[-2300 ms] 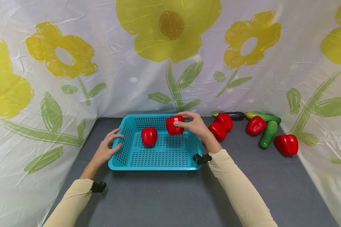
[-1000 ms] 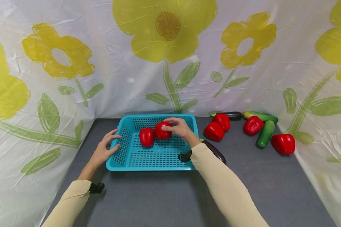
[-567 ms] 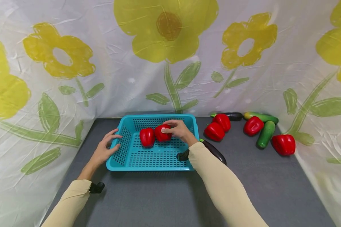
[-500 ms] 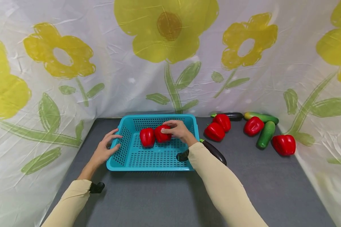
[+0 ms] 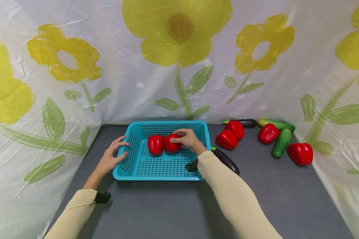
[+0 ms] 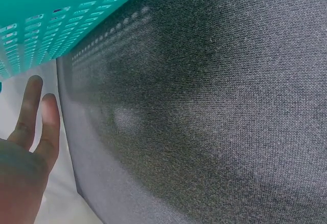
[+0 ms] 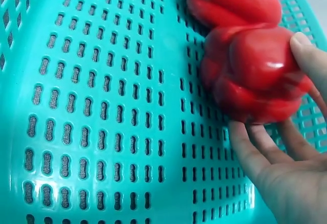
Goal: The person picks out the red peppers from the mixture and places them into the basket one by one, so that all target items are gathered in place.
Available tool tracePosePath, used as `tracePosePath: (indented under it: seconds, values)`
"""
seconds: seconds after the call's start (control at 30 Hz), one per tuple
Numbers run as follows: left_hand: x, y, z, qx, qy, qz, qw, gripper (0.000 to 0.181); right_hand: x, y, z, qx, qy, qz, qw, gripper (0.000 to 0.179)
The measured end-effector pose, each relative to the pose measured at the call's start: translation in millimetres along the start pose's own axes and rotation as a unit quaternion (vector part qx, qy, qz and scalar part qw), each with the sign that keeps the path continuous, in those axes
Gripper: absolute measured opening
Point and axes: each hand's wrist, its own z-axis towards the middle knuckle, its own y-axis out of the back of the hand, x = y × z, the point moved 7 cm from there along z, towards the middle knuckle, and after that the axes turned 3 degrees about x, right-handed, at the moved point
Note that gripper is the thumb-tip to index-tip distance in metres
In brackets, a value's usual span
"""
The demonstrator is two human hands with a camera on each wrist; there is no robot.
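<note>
A blue-green plastic basket [image 5: 161,178] with slotted sides stands on the table. Inside it, one red bell pepper [image 5: 155,145] lies to the left of a second red bell pepper [image 5: 171,146], and the two touch. My right hand [image 5: 189,139] holds the second pepper, thumb on the near side and fingers round the other, low at the basket floor [image 7: 122,111]. My left hand [image 5: 109,159] is at the basket's left rim, fingers loosely extended over it. In the left wrist view two straight fingers [image 6: 50,127] show outside the basket wall [image 6: 61,22].
Right of the basket lie an eggplant [image 5: 225,160], more red bell peppers [image 5: 227,139], a second eggplant [image 5: 246,123], a yellow-green cucumber-like vegetable [image 5: 276,124] and a green cucumber [image 5: 281,143]. Another red bell pepper [image 5: 300,154] sits farthest right. A flowered curtain [image 5: 116,99] hangs behind.
My right hand has carried the second red bell pepper left and down, from above the basket's right part to beside the first one. The left hand has stayed at the rim.
</note>
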Motion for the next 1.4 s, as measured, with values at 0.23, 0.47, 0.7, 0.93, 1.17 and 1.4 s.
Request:
tracePosePath:
  seconds: [0.23, 0.47, 0.7, 0.93, 1.17, 1.4]
  values:
    - [1.0, 0.1, 0.1, -0.001, -0.004, -0.004, 1.0000, 0.034, 0.9, -0.5, -0.1, 0.001, -0.006, 0.002, 1.0000, 0.039]
    - [0.5, 0.1, 0.7, -0.001, 0.002, 0.003, 1.0000, 0.035, 2.0, -0.8, -0.8, -0.002, -0.003, -0.003, 1.0000, 0.039]
    - [0.9, -0.1, 0.6, -0.001, 0.003, 0.004, 1.0000, 0.035, 3.5, 0.3, -3.1, -0.004, -0.006, 0.001, 1.0000, 0.041]
    - [0.0, 0.2, 0.0, 0.000, 0.002, 0.002, 1.0000, 0.034, 5.7, 5.7, -6.7, 0.002, -0.003, -0.023, 0.9997, 0.046]
    - [0.0, 0.1, -0.9, -0.001, 0.003, 0.002, 1.0000, 0.034, 10.8, 10.4, -8.7, 0.021, 0.011, -0.056, 0.9981, 0.052]
    - [-0.8, -0.3, -1.0, 0.000, -0.006, -0.004, 1.0000, 0.034, 10.0, 12.8, -7.7, 0.013, 0.007, -0.037, 0.9992, 0.047]
